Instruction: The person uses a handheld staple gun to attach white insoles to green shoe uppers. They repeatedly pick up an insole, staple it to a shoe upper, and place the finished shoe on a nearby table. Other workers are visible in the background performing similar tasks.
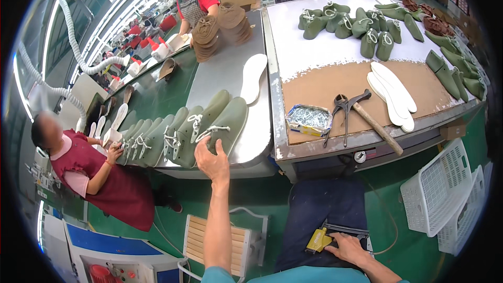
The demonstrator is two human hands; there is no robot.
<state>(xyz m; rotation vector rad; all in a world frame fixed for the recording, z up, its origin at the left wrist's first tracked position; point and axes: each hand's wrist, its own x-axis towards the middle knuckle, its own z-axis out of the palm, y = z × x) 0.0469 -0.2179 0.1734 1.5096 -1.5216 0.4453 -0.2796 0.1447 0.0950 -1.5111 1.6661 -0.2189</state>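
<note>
My left hand (212,161) reaches out to the end of a row of green shoe lasts, its thumb and fingers apart. The fingertips are at the near end of the last green shoe last (230,121), beside its white string; whether they touch it I cannot tell. Low on my right, my right hand (348,249) holds a yellow and black staple gun (319,241) against the dark cloth (327,202) over my lap. More tied lasts (155,139) stand close together to the left.
On the right-hand table (285,149) are a box of metal fasteners (309,119), pincers (344,110), a hammer (378,128), white insoles (390,97) and several lasts (385,44). White crates (437,191) stand right. A co-worker in a red apron (112,194) stands left.
</note>
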